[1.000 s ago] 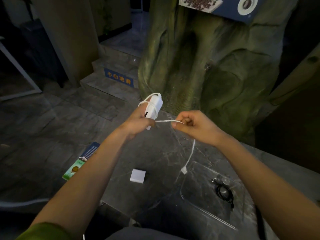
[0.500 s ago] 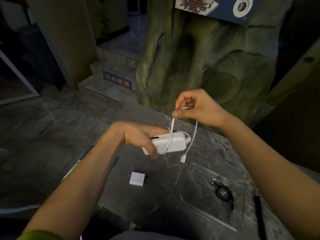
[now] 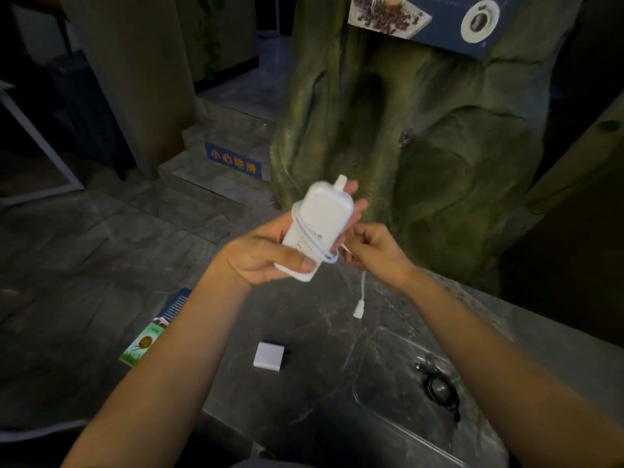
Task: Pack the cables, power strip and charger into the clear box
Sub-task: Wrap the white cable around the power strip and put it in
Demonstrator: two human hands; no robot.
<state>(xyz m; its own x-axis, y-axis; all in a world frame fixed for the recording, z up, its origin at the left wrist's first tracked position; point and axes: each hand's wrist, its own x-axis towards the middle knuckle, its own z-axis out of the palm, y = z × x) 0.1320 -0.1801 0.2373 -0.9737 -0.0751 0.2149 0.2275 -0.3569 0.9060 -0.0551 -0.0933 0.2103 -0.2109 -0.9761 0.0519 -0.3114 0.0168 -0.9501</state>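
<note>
The fingers of my left hand (image 3: 266, 255) gripped the power strip (image 3: 317, 228) above the tabletop (image 3: 304, 315). Its white cord (image 3: 363, 285) was mostly wound round it. My right hand (image 3: 374, 251) pinched the loose tail, with the plug end dangling. One black cable (image 3: 440, 390) already lay in the clear box (image 3: 388, 373). The charger (image 3: 269, 356) sat unpacked near it. I judged the packing roughly a third done.

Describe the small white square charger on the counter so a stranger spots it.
On the dark marble counter, look left of the clear plastic box. The flat white square charger lies there; unlike the black coiled cable, it sits outside the box.
</note>
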